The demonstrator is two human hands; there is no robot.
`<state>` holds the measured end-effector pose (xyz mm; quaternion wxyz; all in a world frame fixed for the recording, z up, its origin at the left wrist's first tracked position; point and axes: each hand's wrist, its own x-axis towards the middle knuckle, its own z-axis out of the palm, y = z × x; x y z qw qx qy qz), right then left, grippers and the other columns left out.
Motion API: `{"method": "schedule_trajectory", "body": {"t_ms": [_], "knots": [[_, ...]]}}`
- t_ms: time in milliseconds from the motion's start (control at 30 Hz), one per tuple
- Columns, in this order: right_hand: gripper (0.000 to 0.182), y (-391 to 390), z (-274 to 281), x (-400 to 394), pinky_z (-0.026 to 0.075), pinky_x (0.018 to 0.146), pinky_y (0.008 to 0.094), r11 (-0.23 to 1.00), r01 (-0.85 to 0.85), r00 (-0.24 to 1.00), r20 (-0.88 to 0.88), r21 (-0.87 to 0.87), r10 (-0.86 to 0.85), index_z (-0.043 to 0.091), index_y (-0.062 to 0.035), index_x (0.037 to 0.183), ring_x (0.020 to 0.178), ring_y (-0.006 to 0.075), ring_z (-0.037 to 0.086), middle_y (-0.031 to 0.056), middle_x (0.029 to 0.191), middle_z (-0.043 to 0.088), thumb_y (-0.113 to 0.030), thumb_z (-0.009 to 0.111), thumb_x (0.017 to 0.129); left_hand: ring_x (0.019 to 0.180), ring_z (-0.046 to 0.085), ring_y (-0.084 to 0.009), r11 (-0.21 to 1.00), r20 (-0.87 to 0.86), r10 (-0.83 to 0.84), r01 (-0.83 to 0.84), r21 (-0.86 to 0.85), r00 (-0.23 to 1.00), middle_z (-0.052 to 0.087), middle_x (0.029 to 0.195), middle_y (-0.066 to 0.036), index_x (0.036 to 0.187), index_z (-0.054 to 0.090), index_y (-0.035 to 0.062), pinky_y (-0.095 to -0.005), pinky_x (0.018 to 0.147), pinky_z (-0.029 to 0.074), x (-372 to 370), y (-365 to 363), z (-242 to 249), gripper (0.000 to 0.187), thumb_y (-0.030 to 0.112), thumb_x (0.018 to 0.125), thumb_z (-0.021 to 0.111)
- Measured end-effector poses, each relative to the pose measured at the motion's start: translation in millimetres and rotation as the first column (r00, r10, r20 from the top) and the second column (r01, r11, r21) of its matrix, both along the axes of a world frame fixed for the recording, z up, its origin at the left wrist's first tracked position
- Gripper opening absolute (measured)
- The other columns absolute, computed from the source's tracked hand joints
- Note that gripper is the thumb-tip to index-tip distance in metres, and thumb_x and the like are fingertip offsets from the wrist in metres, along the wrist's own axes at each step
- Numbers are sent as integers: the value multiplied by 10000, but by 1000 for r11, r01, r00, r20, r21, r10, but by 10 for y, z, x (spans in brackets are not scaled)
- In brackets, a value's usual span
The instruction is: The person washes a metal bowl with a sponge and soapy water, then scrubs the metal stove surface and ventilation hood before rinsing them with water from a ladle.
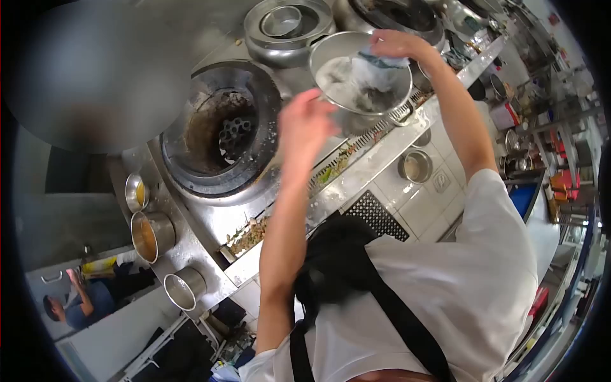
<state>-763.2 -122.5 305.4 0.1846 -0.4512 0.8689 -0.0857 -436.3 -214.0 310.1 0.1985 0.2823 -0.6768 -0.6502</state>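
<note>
A wide metal pot [331,95] with side handles stands on the steel stove top, with whitish, foamy-looking contents inside. Over its far right rim, my right hand [398,46] is closed on a wet blue-grey cloth [382,60] that hangs into the pot. My left hand [307,121] is in the air just left of the pot, blurred by motion, its fingers partly spread and nothing visible in them. Left of that hand is a large round wok burner [258,95] with an uncovered, dark opening.
Smaller metal pots [184,290] and a bowl [137,193] line the left counter. Food scraps [248,235] lie in the front gutter. A round pot [415,167] sits on the tiled floor. Another person [89,302] is at the lower left. A blurred round shape fills the upper left.
</note>
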Motion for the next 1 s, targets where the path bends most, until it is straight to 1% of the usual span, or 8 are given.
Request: {"method": "schedule_trajectory", "body": {"t_ms": [100,300,467,567,667,767,900,1000], "knots": [[445,-66,17,-36,498,763,396,997,-10,999,-32,-71,7,637,-34,1088,889,264,650,142,952,694,-358,643,783,716,699,-169,988,-7,37,-35,153,999,726,954,-154,1282,587,-9,-308,643,553,-227,196,-23,339,107,968,536],[558,-346,-1728,-216,482,897,450,880,-239,969,49,410,241,555,-61,1290,1070,320,606,195,1138,642,-328,659,811,1008,671,-203,907,14,202,-181,-381,979,669,1174,-163,1284,592,31,-328,859,527,1743,-285,-659,416,90,884,692],[418,-549,-1998,-244,521,839,442,728,-201,968,17,655,252,606,-84,1241,987,321,644,201,1058,685,-224,558,850,1252,479,-401,149,9,928,-348,-925,373,557,1290,-226,1330,488,-2,-496,1070,378,4104,-912,-1274,631,113,773,760],[366,-315,-1354,-494,534,677,357,990,-7,909,413,139,-52,588,-111,1205,827,191,630,88,928,618,-229,562,860,1198,536,-428,288,290,957,-162,-944,13,607,1234,-234,1193,571,36,-512,998,433,5299,-1021,-1754,447,237,824,721],[427,-250,-232,744,516,654,279,973,220,720,684,-67,-116,550,-129,1284,843,140,624,57,1000,604,-252,565,875,1025,610,-471,724,694,687,-284,-629,215,673,1056,-249,1038,631,57,-539,871,484,5970,-1273,-2032,314,331,885,645],[585,-308,-71,2283,503,671,241,874,257,651,743,-412,159,449,-172,1459,937,148,633,56,1201,608,-282,562,896,909,612,-503,604,498,794,-365,-708,349,667,910,-272,931,655,57,-565,789,489,5991,-1427,-1868,313,362,927,582],[560,-506,-1336,4223,574,682,347,863,438,-86,943,-253,320,441,-65,1419,962,284,680,150,1268,600,-202,559,889,867,612,-506,656,424,740,-420,-627,523,657,840,-275,897,657,28,-554,764,493,5649,-1477,-1504,311,329,932,586],[485,-507,-1647,5080,578,664,374,860,508,-291,932,-41,216,468,-72,1340,951,308,676,171,1186,620,-183,538,874,846,616,-506,631,354,695,-295,-718,626,661,830,-269,929,668,40,-555,757,498,5275,-1447,-1664,294,321,933,584]]}}
